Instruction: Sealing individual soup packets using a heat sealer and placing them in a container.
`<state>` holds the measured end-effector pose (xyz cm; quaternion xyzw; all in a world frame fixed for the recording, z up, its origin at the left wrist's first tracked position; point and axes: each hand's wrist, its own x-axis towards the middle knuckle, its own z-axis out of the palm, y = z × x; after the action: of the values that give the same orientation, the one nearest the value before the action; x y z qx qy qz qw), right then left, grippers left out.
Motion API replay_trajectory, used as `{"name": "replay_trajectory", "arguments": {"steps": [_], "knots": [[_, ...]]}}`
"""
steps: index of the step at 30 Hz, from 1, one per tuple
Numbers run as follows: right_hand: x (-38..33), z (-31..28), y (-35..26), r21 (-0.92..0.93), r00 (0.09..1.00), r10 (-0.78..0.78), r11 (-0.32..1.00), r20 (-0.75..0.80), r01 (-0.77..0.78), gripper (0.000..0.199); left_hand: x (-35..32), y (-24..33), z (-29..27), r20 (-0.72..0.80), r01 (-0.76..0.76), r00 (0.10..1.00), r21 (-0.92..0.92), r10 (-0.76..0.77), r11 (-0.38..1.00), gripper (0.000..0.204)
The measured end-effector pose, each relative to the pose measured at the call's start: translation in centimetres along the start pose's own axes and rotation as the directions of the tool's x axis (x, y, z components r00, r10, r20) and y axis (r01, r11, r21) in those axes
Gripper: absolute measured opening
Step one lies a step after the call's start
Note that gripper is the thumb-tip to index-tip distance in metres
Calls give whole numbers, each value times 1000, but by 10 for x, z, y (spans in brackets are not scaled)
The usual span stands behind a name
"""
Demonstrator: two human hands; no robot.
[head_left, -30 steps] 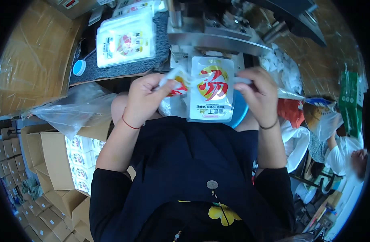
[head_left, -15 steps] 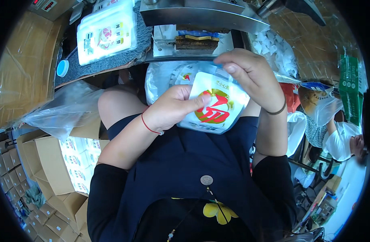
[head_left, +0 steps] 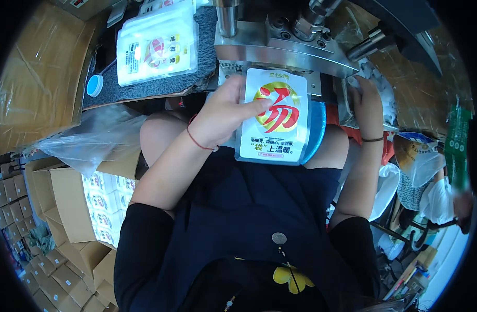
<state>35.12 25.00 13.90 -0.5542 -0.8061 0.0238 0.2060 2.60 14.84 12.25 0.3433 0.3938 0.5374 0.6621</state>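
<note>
My left hand (head_left: 217,112) grips a white plastic pouch (head_left: 274,117) by its left side, thumb across the front. Big red lettering on a yellow-green round covers its face, and a blue clear edge shows at its right. The pouch's top lies in front of the metal press (head_left: 285,52), close under its steel bar. At the press's right, my right hand (head_left: 367,101) is at a bin of small white plastic pieces (head_left: 386,96), fingers bent together. Something pale shows at its fingertips, too small to name.
Stacked printed pouches (head_left: 158,52) lie on a grey fabric-covered board (head_left: 207,57) at the left, near a blue-rimmed round cap (head_left: 94,86). An open carton (head_left: 72,208) of packed white goods stands lower left. Another person's blurred arm (head_left: 462,208) shows far right.
The pouch has risen toward the press and turned upright in my left hand. My right hand has left the pouch and moved right to the bin. The head view has shifted slightly.
</note>
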Motion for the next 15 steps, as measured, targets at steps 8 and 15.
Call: {"name": "replay_trajectory", "arguments": {"steps": [8, 15], "knots": [[-22, -26, -7, -5, 968, -12, 1000, -249, 11, 29, -29, 50, -104, 232, -24, 897, 875, 376, -483, 61], [-38, -31, -93, 400, 973, -131, 895, -190, 198, 19, -55, 33, -54, -158, -208, 948, 348, 276, 914, 21]]}}
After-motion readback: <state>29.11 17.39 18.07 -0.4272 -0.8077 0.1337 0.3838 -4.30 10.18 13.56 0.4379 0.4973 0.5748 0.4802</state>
